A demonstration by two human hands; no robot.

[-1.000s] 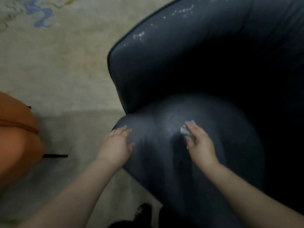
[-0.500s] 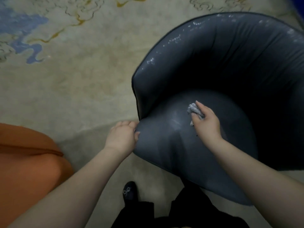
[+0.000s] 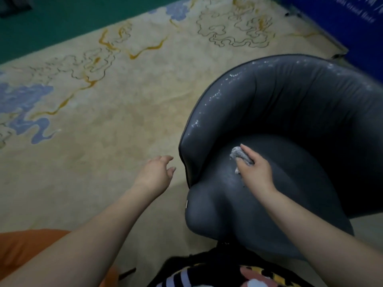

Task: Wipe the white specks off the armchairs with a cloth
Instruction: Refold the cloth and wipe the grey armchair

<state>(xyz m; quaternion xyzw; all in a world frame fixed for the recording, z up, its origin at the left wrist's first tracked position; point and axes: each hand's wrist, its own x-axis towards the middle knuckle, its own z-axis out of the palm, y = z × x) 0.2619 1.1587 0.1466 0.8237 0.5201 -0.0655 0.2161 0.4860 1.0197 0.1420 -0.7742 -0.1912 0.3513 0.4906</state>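
While the right hand (image 3: 256, 171) presses a bunched cloth (image 3: 238, 155) onto the armchair (image 3: 290, 112) seat, the left hand (image 3: 156, 172) hovers slack-fingered, empty.

The right hand (image 3: 256, 172) covers most of the crumpled grey cloth (image 3: 238, 155). The grey armchair (image 3: 290, 112) runs off the right edge. White lettering on the blue panel (image 3: 352, 15) is blurred, unreadable. An orange cushion (image 3: 22, 247) is cut off bottom-left.

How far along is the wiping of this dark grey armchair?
Done: the seat cushion looks mostly speck-free. In hand: the right hand holds a crumpled grey cloth on it. Left: white specks along the dark grey leather armchair rim; the left hand hovers free.
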